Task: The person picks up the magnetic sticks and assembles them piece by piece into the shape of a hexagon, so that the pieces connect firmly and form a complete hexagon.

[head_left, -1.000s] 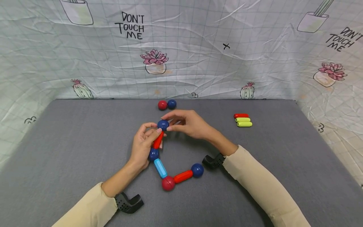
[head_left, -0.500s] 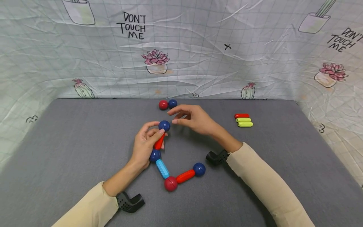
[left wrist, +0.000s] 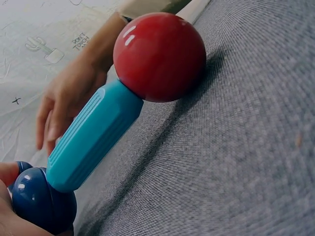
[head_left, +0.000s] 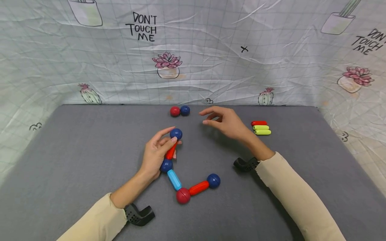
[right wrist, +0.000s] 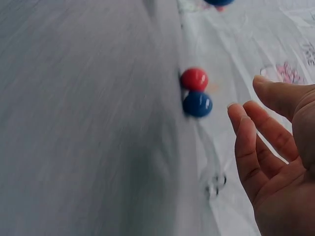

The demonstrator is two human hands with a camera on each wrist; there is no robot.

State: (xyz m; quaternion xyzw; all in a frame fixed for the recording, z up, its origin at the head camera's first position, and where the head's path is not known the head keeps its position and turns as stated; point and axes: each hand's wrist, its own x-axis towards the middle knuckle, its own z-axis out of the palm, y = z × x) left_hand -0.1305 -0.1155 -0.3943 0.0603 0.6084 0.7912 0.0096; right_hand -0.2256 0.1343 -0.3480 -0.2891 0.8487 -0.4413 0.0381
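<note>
My left hand (head_left: 154, 154) grips the upper end of a chain of toy balls and rods, its thumb over the joint of a blue ball (head_left: 176, 134) and a red rod (head_left: 171, 152). Below, a second blue ball (head_left: 166, 165) joins a light-blue rod (head_left: 174, 179), then a red ball (head_left: 183, 195), another red rod (head_left: 199, 188) and a blue end ball (head_left: 213, 180). In the left wrist view the light-blue rod (left wrist: 96, 137) slants up to the red ball (left wrist: 160, 56). My right hand (head_left: 227, 122) holds nothing, fingers loosely bent, above the table right of the chain.
A loose red ball (head_left: 175, 111) and blue ball (head_left: 185, 110) sit side by side at the table's back edge. Back right lie one red rod (head_left: 259, 123) and two yellow-green rods (head_left: 261, 127). A printed cloth (head_left: 193, 53) hangs behind the grey table (head_left: 99, 144).
My right hand has let go of the top blue ball and moved right, toward the loose rods. The left hand keeps its grip, nearly still.
</note>
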